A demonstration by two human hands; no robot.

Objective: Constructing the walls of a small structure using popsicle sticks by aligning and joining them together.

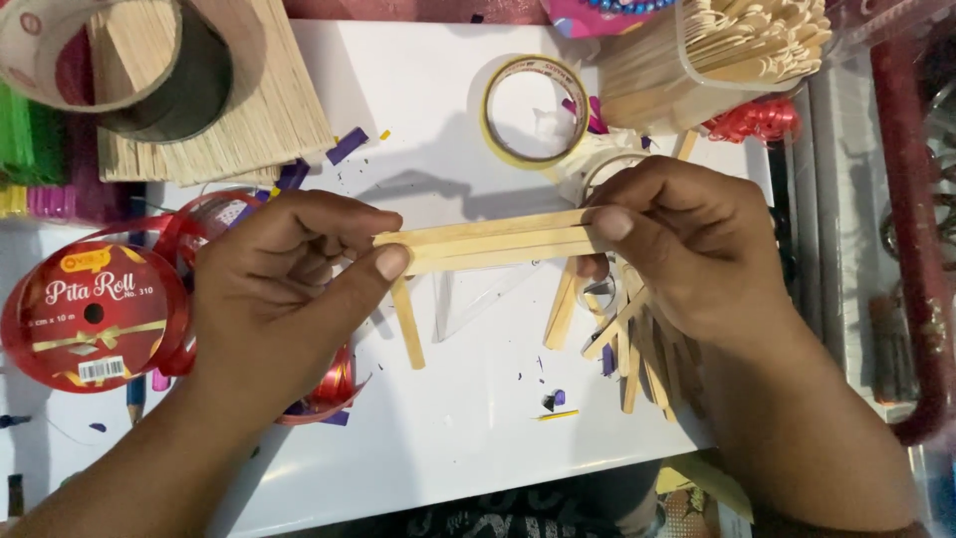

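A small frame of flat wooden craft sticks (pixel 488 242) hangs level above a white board (pixel 438 110). My left hand (pixel 289 289) pinches its left end between thumb and fingers. My right hand (pixel 687 244) grips its right end. One stick leg (pixel 407 324) hangs down near the left end, another pair (pixel 563 309) near the right. Loose wooden sticks (pixel 637 349) lie fanned out under my right hand.
A red ribbon roll (pixel 90 319) sits at the left. A tape ring (pixel 535 110) lies behind the frame, a large tape roll (pixel 119 60) on a stick mat at the back left, and a clear tub of sticks (pixel 737 50) at the back right. Purple scraps dot the board.
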